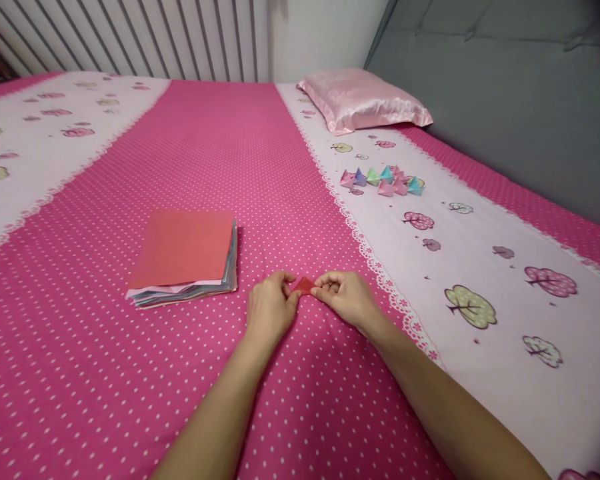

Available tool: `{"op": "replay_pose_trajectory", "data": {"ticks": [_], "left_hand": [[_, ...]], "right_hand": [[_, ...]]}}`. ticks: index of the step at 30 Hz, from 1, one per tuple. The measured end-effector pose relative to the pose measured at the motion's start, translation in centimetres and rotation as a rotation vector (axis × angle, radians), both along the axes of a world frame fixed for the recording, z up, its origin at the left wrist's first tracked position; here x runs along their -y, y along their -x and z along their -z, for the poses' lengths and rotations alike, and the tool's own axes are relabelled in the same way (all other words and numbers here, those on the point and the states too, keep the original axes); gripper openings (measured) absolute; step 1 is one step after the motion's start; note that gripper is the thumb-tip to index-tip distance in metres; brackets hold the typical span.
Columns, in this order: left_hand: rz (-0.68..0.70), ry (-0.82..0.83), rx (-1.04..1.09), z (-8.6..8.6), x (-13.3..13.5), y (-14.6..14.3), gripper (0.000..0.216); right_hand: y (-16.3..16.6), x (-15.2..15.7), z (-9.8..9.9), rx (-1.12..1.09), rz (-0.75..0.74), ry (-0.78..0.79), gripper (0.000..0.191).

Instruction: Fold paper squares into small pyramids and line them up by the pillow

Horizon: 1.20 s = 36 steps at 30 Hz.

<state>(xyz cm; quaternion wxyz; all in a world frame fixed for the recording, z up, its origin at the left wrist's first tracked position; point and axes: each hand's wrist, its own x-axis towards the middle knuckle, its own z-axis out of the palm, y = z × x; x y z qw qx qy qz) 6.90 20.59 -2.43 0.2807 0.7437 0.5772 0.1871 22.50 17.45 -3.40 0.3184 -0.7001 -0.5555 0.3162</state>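
Observation:
Between my two hands is a small folded piece of red origami paper [305,285], its point facing away from me. My left hand [273,303] pinches its left corner between thumb and fingers. On the right corner, the thumb and curled fingers of my right hand [346,295] are closed. Both hands rest low over the pink dotted sheet. To the left of them lies a stack of square paper [183,250] with a red sheet on top and several other colours at its uneven edges.
Several small folded paper shapes [386,181] in pink, blue, green and purple sit in a group on the white printed band. Behind them is a shiny pink pillow [363,100]. A grey padded headboard [505,100] rises on the right, and white slats [140,40] stand at the back.

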Motion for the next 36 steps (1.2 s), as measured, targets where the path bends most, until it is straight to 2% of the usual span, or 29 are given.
{"op": "replay_pose_trajectory", "data": {"ticks": [3,8,12,15,18,21,28,32,36], "left_hand": [[0.067,0.069,0.086,0.1,-0.2,0.3,0.023],[0.025,0.087,0.317,-0.2,-0.1,0.2,0.017],[0.023,0.295,0.694,-0.2,0.2,-0.3,0.022],[0.01,0.426,0.832,-0.1,0.2,-0.6,0.024],[-0.027,0.447,0.856,0.0,0.1,-0.6,0.02],[-0.034,0.417,0.836,0.1,0.1,-0.5,0.018],[0.117,0.343,0.719,0.4,0.3,-0.3,0.024],[0.144,0.315,0.636,0.1,0.3,-0.1,0.024],[0.143,0.36,0.668,-0.5,0.3,0.0,0.023]], "right_hand": [[-0.1,-0.2,-0.4,-0.02,-0.067,-0.12,0.011],[-0.1,-0.1,-1.3,-0.108,-0.09,-0.338,0.008],[0.1,0.0,-1.2,-0.226,-0.073,-0.389,0.009],[0.2,0.0,-0.9,-0.361,-0.077,-0.346,0.014],[0.3,0.0,-0.8,-0.43,-0.083,-0.297,0.018],[0.5,0.1,-0.8,-0.378,-0.104,-0.29,0.022],[0.8,0.4,-1.3,-0.185,-0.074,-0.283,0.013],[0.8,0.5,-1.3,-0.237,-0.082,-0.217,0.013],[0.5,0.4,-1.3,-0.328,-0.077,-0.167,0.018]]}}
